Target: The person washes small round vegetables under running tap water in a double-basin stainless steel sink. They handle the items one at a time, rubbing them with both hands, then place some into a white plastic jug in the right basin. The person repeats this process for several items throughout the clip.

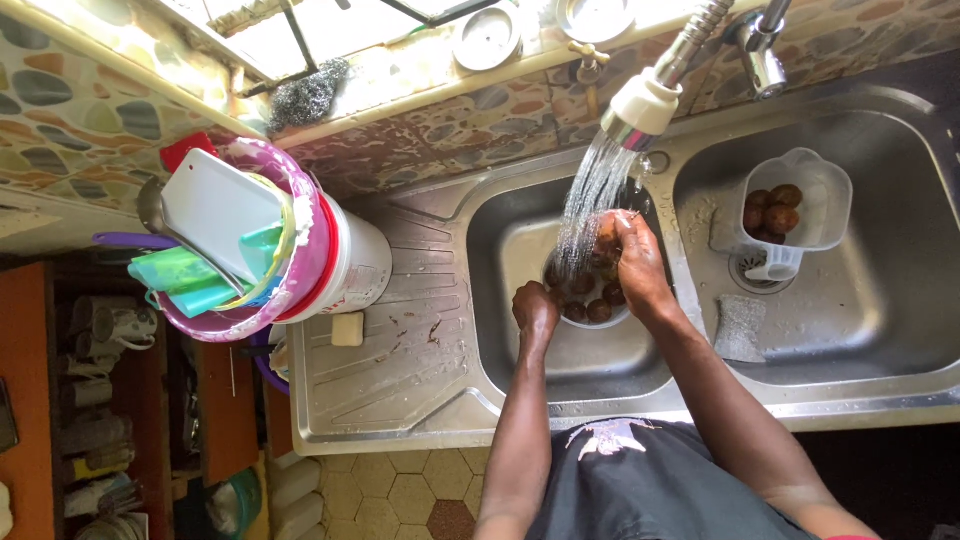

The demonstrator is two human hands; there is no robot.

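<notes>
Water (590, 205) pours from the spray head of the tap (642, 105) into the left basin (510, 250) of my steel double sink, seen from my head camera looking straight down. My right hand (635, 262) is up under the stream, fingers curled around a brown, round fruit (606, 232) that I hold in the flow. My left hand (535, 307) is lower, closed loosely on the near rim of the bowl (592, 318) that sits in this basin; I cannot tell how tightly it grips. More of the same brown fruits (588, 298) lie wet in that bowl, just below my right hand.

In the right basin (880, 280) a clear plastic jug (795, 210) stands over the drain with a few brown fruits (772, 212) inside, and a grey scouring pad (741, 327) lies beside it. On the ribbed drainboard (400, 350) to my left there is a pale bar of soap (347, 328) and a white bucket (350, 262) topped with a pink basin (290, 270) full of kitchenware. A steel wool ball (308, 95) rests on the tiled ledge.
</notes>
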